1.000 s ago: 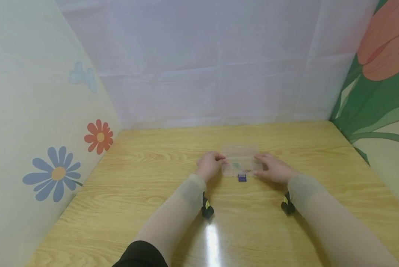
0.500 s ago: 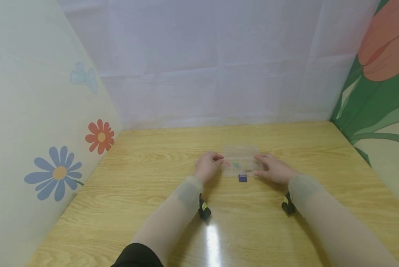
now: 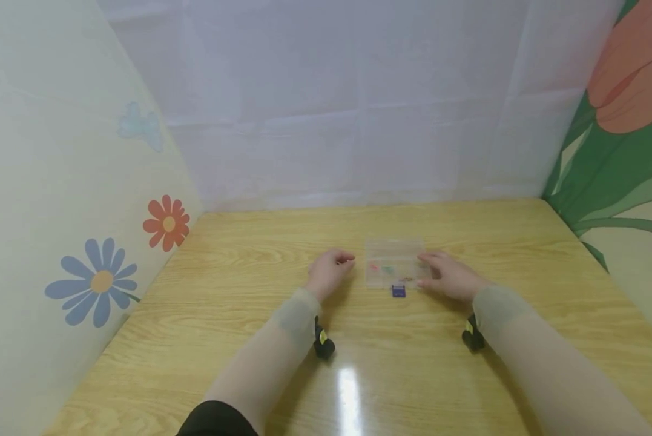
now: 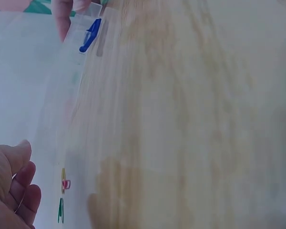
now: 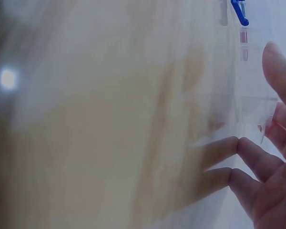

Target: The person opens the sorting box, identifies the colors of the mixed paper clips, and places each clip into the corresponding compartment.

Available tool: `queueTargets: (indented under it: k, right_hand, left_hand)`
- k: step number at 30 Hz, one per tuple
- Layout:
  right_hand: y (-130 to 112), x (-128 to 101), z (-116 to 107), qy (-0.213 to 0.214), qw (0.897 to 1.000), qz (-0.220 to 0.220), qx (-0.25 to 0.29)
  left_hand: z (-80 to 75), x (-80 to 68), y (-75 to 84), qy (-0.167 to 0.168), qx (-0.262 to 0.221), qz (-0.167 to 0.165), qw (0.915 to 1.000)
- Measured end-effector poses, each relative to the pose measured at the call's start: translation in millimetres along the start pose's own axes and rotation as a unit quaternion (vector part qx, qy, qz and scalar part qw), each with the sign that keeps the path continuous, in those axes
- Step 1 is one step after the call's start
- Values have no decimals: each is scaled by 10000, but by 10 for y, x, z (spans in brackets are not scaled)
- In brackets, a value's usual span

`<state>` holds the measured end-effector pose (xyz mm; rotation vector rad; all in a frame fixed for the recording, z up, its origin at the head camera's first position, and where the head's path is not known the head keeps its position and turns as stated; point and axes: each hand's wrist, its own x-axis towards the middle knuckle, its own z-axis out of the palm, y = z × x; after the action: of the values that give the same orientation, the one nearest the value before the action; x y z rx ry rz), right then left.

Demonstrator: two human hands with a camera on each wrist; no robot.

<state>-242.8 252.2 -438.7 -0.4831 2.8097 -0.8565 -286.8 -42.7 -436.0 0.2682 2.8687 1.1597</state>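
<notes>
A clear plastic compartment box (image 3: 393, 277) lies flat on the table, with a blue latch (image 3: 399, 290) on its near side. Small coloured bits show through its walls; I cannot tell whether its lid is closed. My right hand (image 3: 452, 276) holds the box's right end between thumb and index finger, other fingertips touching the tabletop. To the left of the box, apart from it, my left hand (image 3: 328, 275) hovers with loosely curled fingers and nothing in them. In the left wrist view a green clip (image 4: 61, 210) and a yellow-and-red piece (image 4: 63, 181) appear near those fingers.
The wooden table (image 3: 249, 315) reaches back to a white cloth backdrop (image 3: 331, 109). A flower-painted panel (image 3: 48, 181) stands at the left, and a panel with a large tulip (image 3: 620, 181) at the right. Light glares on the tabletop at the front.
My left hand has let go of the box's left end and drawn away to the left. My right hand stays on the right end, and the box lies in place.
</notes>
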Motion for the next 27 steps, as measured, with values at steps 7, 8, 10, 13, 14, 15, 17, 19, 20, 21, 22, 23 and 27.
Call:
queueTargets:
  k: [7,8,10,13,14,15,17,19,20,21,22,23,27]
  right_hand:
    - [-46,-33,-24,-72,10000,53,42]
    - [-52,-36,-27,-74,10000,44,31]
    - [-60,-38,-29,-72,9999,64,33]
    - [-60,-35,-27,-63,10000,60,20]
    - [-60,-34,-26,-64,10000,58,17]
    - [-57,-33,-23,-64,10000,60,12]
    - [-52,-30,-20,-72,9999,76,19]
    - [-43,-26,-20,-72,9999,75,6]
    - [-41,-26,-20,-75,9999,71,6]
    - [-40,-26,-20,-78,9999,63,9]
    - [-36,-26,-21,-80,9999,74,15]
    - [-39,-27,-23,-79,9999,75,13]
    - [-48,-25,-24,-89,9999,92,-23]
  left_hand:
    - [-97,-47,-66,-56,-197,-130,9997]
    - [-112,-51,-76,-54,-209,-138,9997]
    - [-139,-61,-95,-52,-211,-168,9996]
    - [-176,-77,-128,-106,-313,-213,9992]
    - [-186,-79,-137,-104,-313,-217,9992]
    - [-195,-82,-149,-109,-311,-235,9992]
    - [-210,-81,-177,-76,-244,-240,9994]
    - [-221,-74,-206,-15,-126,-236,9996]
    - [-227,-73,-219,7,-85,-250,9997]
    - [-232,-71,-232,20,-67,-268,9996]
    - [-241,-74,-238,44,-46,-280,9996]
    - [-246,-75,-244,62,-43,-299,9995]
    - [-263,-86,-264,150,8,-356,9993]
